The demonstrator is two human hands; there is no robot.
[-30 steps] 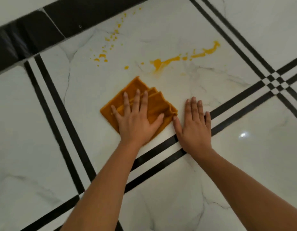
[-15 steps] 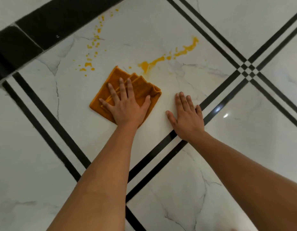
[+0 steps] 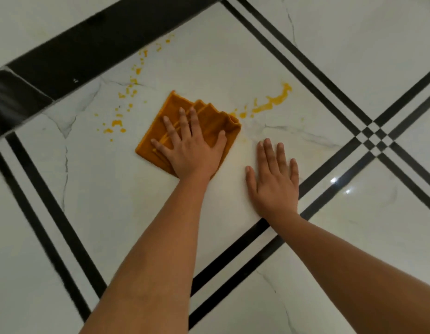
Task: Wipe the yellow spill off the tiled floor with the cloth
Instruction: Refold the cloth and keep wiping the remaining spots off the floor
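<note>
Near the middle of the frame, the left hand [image 3: 192, 150] lies flat on a folded orange cloth [image 3: 210, 120]. Its grip is apart, with the fingers straight and spread, pressing the cloth onto the white marbled floor [image 3: 137, 213]. The cloth's right edge touches the lower end of the yellow spill [image 3: 273, 101], a streak running up and to the right. Scattered yellow drops [image 3: 116, 122] lie left of the cloth, trailing up toward a wide black band [image 3: 88, 44] at upper left. The right hand [image 3: 274, 182] rests palm-down on bare tile just right of the cloth, grip apart, holding nothing.
</note>
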